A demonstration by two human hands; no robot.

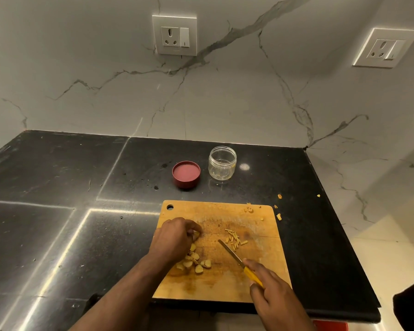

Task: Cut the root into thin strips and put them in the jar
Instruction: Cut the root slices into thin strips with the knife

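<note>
Pale yellow root slices point(194, 262) are lying in a loose heap at the near left of the wooden cutting board point(225, 283), and I am pinching one slice between the curled fingertips of my left hand point(175, 237) just above that heap. My right hand point(270, 292) is gripping the yellow handle of a small knife point(234, 256), its blade angling toward a little scatter of thin strips point(234, 237) at the board's middle right. Beyond the board, the clear jar point(222, 163) is standing open on the black stone counter point(58, 187), its red lid point(186, 174) lying upturned just beside it to the left. A few root scraps point(279, 216) are lying off the board's far right corner.
</note>
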